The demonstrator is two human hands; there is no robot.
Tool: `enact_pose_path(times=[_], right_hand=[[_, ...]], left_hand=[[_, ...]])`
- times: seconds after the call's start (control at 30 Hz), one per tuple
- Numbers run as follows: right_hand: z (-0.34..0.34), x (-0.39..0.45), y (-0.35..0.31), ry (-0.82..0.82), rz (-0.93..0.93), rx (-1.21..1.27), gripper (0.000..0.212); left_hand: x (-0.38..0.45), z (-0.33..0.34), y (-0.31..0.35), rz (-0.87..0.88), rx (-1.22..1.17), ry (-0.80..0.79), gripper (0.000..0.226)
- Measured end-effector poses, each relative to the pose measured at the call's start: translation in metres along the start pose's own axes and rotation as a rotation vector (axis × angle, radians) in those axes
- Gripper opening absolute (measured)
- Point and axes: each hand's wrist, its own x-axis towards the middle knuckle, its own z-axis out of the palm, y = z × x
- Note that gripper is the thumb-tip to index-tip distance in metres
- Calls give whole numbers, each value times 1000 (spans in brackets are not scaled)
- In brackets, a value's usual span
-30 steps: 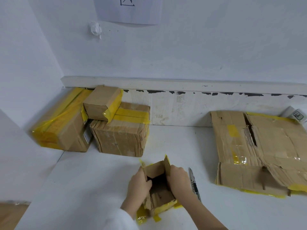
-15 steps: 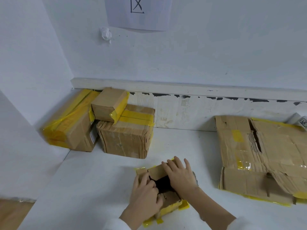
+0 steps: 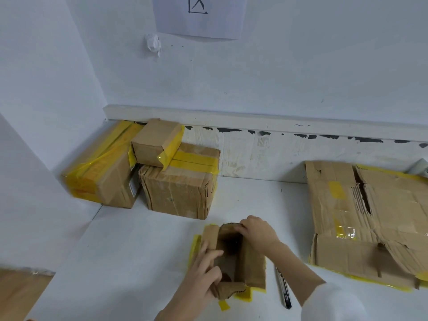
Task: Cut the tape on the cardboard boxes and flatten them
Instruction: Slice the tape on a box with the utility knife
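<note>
On the white table: a person works a small opened box (image 3: 234, 258) near the front edge, both hands on it.
Left hand (image 3: 203, 272): fingers curled round the box's left wall & flap, thumb side inside the opening; gripping cardboard.
Right hand (image 3: 257, 232): fingers bent over the far rim, pressing/gripping the top edge; nothing else held.
Box state: top open, flaps splayed, dark hollow inside; yellow tape scraps (image 3: 243, 295) stuck along its base. Looks cut but not yet flat, judging by the standing walls.
Knife/cutter (image 3: 283, 288): lies on the table just right of the box, near the right forearm; can't tell if blade is out.
Done pile: flattened cardboard (image 3: 370, 228) at right, against the back wall.
Still taped: three boxes at back left – long box (image 3: 102, 172), small box (image 3: 157, 144) perched on a squat box (image 3: 180, 191).
Risk 1: forearm sweeps the cutter off the table or onto skin, prob. if the box collapses suddenly toward the right.
Risk 2: base tape may hold; pushing hard could tear the wall rather than fold it.
Risk 3: sticky scraps may cling to fingers & drag the box.
Risk 4: perched small box sits tilted; a table jolt might tip it.
</note>
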Motion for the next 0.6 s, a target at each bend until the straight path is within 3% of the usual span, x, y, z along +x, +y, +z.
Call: enact_pose_path(times=[0.03,0.13,0.23,0.3,0.4,0.47,0.53,0.6], right_hand=[[-4,1,3,-14,3,63,36],[-8,3,10,-46,33,254,41],[-10,4,13,-83,109,370,46],[-15,-2,16,-143,182,702,46],[-14,-10,30,-294,201,1216,48],[-6,-17,30,-357,114,1208,38],[2,-20,23,-333,81,1147,59],[11,-20,15,-243,73,1235,52]], left_hand=[[-2,0,-3,-37,-64,-10,5],[-8,-3,-14,-191,-265,64,28],[-9,-13,-24,-259,-412,130,29],[-4,-22,-28,-304,-531,161,15],[3,-36,-31,-379,-749,238,19],[7,-45,-30,-388,-798,295,17],[13,-49,-29,-379,-829,311,21],[19,-50,-25,-373,-819,398,23]])
